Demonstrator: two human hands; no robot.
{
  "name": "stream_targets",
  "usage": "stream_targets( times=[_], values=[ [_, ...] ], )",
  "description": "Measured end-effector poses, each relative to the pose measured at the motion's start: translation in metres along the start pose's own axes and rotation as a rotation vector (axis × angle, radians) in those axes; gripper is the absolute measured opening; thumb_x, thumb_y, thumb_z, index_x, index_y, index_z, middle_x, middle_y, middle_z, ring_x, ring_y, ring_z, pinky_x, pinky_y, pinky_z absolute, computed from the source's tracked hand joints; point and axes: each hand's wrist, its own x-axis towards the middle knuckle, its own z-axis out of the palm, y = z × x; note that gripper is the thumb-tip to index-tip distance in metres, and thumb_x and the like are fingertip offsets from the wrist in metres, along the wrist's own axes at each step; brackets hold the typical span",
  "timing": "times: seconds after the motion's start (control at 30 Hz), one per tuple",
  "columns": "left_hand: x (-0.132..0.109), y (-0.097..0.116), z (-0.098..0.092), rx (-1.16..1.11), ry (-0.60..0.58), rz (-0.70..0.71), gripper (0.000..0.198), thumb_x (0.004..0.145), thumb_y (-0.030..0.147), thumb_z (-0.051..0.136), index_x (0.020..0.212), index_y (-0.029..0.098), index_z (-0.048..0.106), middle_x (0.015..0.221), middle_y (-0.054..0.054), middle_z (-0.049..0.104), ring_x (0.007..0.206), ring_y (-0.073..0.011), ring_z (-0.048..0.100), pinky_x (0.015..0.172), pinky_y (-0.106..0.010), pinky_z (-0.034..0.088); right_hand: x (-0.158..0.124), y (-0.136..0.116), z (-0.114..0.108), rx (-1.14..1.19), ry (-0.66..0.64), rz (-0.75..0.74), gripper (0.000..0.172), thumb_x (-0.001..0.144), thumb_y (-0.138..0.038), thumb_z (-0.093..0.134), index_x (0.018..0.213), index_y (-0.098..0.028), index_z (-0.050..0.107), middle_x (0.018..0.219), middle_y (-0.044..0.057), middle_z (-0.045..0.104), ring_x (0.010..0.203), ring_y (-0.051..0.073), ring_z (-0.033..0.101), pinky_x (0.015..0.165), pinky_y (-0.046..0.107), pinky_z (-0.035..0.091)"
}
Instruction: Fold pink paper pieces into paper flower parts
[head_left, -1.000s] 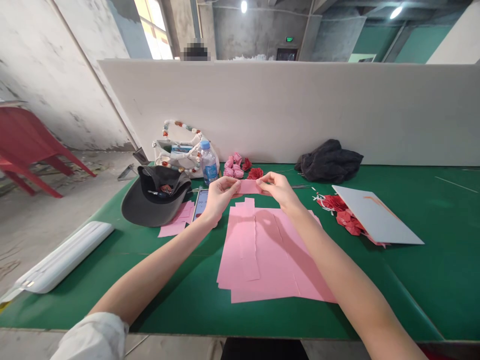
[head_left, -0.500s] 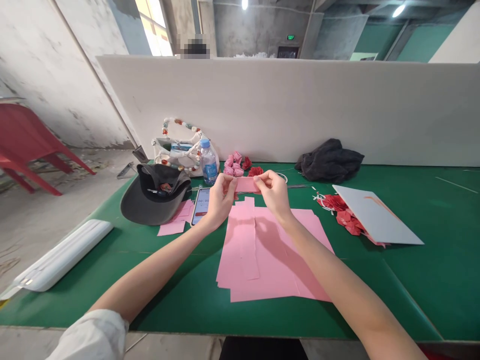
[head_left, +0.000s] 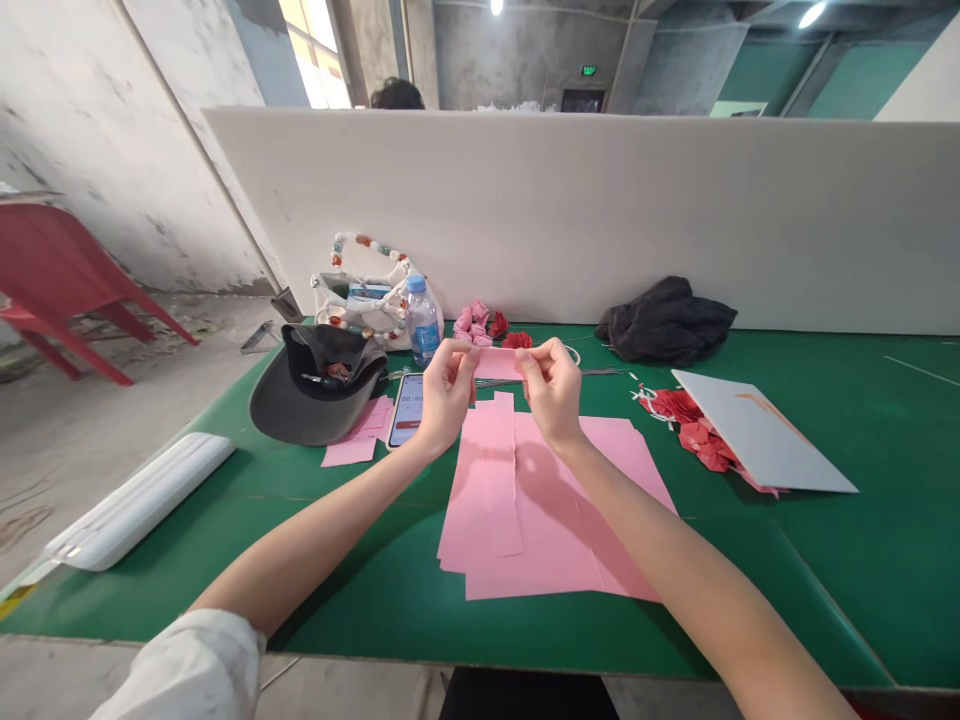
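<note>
Two of ours are at work, the left hand and the right hand each pinching one end of a pink paper strip between fingers and thumb, just above the loose pink paper sheets on the green tabletop, beside a phone.

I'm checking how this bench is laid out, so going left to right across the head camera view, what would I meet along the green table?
White tubular case, dark baseball cap, phone, left hand, pink paper strip, right hand, pale grey board.
</note>
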Motion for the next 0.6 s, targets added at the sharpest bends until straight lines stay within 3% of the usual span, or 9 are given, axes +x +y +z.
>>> stream_targets(
  times=[0.13,0.27,0.43,0.5,0.57,0.6],
  values=[
    [0.001,-0.006,0.002,-0.094,-0.011,-0.049,0.027,0.085,0.048,0.061,0.08,0.023,0.051,0.051,0.008,0.042,0.039,-0.0071,0.041,0.041,-0.021,0.038,0.001,0.009,0.001,-0.002,-0.006,-0.007,0.032,0.087,-0.048,0.056,0.073,-0.023,0.04,0.066,-0.001,0.055,0.058,0.014,0.055,0.053,0.026,0.041],
    [0.007,-0.012,0.0,-0.182,-0.155,-0.189,0.029,0.08,0.047,0.067,0.081,0.02,0.055,0.056,0.006,0.053,0.044,-0.0089,0.055,0.051,-0.023,0.051,0.012,0.016,-0.006,-0.059,-0.006,-0.038,0.029,0.088,-0.043,0.055,0.072,-0.023,0.041,0.063,-0.003,0.053,0.052,0.012,0.048,0.052,0.026,0.038],
    [0.012,-0.025,-0.005,-0.286,-0.276,-0.42,0.036,0.07,0.045,0.077,0.084,0.015,0.065,0.08,-0.003,0.068,0.074,-0.016,0.069,0.077,-0.033,0.058,0.026,0.018,-0.027,-0.316,-0.24,0.013,0.023,0.093,-0.041,0.046,0.08,-0.023,0.049,0.05,-0.005,0.047,0.043,0.013,0.045,0.049,0.026,0.036],
    [0.009,-0.03,-0.006,-0.292,-0.3,-0.511,0.038,0.066,0.043,0.08,0.085,0.013,0.068,0.083,-0.006,0.069,0.079,-0.018,0.069,0.08,-0.034,0.057,0.02,0.016,-0.032,-0.551,-0.227,-0.041,0.019,0.094,-0.035,0.045,0.089,-0.021,0.056,0.061,0.0,0.057,0.056,0.017,0.055,0.057,0.029,0.043],
    [0.003,-0.034,-0.004,-0.276,-0.314,-0.601,0.039,0.065,0.041,0.082,0.086,0.011,0.07,0.082,-0.007,0.069,0.079,-0.0189,0.069,0.08,-0.034,0.056,0.005,0.011,-0.034,-0.823,-0.098,-0.201,0.018,0.092,-0.022,0.047,0.105,-0.018,0.06,0.092,0.01,0.065,0.083,0.023,0.061,0.073,0.035,0.046],
    [-0.001,-0.036,-0.002,-0.272,-0.313,-0.633,0.038,0.064,0.04,0.082,0.086,0.011,0.071,0.081,-0.007,0.069,0.079,-0.0188,0.069,0.08,-0.033,0.056,-0.006,0.009,-0.033,-0.912,-0.113,-0.267,0.025,0.092,-0.017,0.045,0.111,-0.018,0.06,0.105,0.013,0.064,0.093,0.025,0.061,0.079,0.037,0.046]
  ],
)
